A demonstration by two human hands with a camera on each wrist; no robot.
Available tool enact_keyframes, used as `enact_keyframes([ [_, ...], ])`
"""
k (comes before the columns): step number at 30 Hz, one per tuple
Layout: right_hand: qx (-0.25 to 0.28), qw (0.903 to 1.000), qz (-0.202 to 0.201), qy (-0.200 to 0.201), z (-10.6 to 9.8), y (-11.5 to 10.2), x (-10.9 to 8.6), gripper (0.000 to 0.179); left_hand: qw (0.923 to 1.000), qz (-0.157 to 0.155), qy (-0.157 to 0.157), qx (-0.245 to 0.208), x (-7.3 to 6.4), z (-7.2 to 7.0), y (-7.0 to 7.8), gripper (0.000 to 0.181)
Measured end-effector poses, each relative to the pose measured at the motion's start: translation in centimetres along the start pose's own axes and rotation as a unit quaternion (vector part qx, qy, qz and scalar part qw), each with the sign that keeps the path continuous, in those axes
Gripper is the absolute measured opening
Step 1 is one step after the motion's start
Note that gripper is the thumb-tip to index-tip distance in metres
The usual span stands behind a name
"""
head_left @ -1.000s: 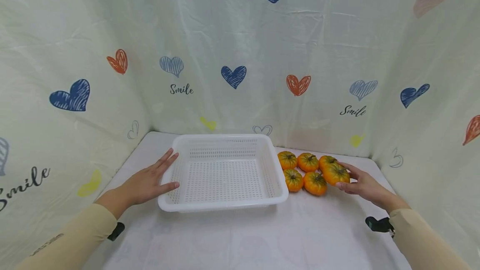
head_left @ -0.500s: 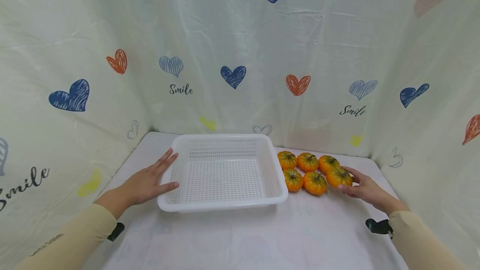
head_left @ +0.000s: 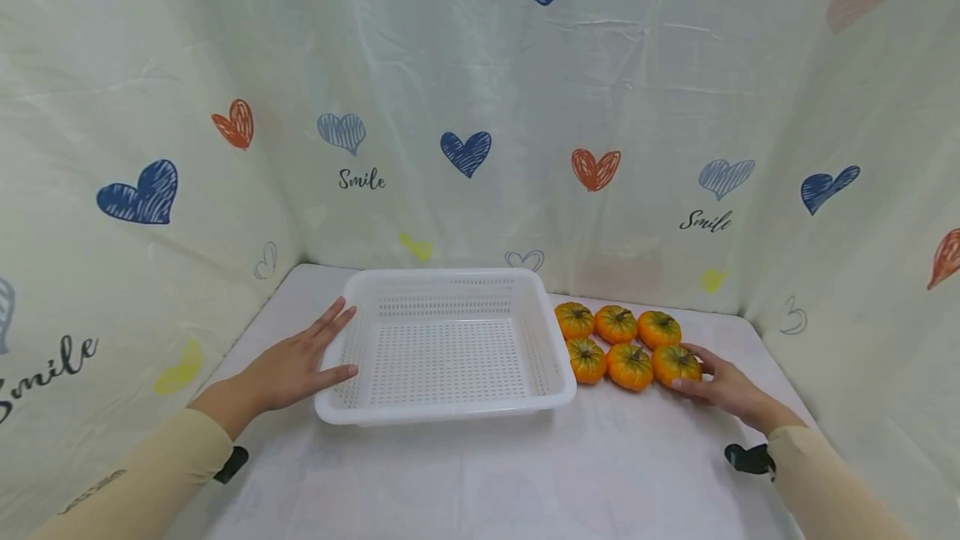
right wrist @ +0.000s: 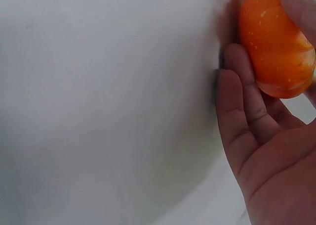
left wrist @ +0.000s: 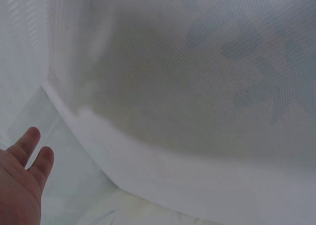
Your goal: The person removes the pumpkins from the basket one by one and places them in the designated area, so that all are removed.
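My right hand (head_left: 731,388) holds a small orange pumpkin (head_left: 671,367) by its right side, thumb at the front and fingers behind. That pumpkin is down in the front row, at its right end. In the right wrist view, the pumpkin (right wrist: 276,44) shows smooth orange skin between thumb and fingers, near the white cloth. My left hand (head_left: 288,367) rests on the left rim of a white perforated plastic basket (head_left: 450,412), its fingers spread and straight. Nothing lies in the basket. Only part of the left hand (left wrist: 19,183) shows in the left wrist view.
Several similar pumpkins (head_left: 617,324) stand in two rows just right of the basket. A white cloth (head_left: 465,473) covers the table. Curtains (head_left: 645,90) printed with hearts enclose the back and both sides.
The right hand has brought its pumpkin down, from overlapping the back right pumpkin to the front row's right end. The left hand and the basket stay put.
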State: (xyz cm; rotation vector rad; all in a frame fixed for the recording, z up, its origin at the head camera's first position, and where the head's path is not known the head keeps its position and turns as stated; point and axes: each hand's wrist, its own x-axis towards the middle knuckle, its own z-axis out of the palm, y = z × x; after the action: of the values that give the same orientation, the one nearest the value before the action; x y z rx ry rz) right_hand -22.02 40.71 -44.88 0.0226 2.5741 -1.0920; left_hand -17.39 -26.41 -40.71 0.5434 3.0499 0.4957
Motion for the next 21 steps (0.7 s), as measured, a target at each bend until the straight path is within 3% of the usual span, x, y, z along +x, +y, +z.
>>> enact_keyframes([
  [21, 0.012, 0.9997, 0.020, 0.011, 0.68, 0.36, 0.29, 0.105, 1.0000, 0.001, 0.000, 0.000, -0.02, 0.13, -0.06, 0.090],
])
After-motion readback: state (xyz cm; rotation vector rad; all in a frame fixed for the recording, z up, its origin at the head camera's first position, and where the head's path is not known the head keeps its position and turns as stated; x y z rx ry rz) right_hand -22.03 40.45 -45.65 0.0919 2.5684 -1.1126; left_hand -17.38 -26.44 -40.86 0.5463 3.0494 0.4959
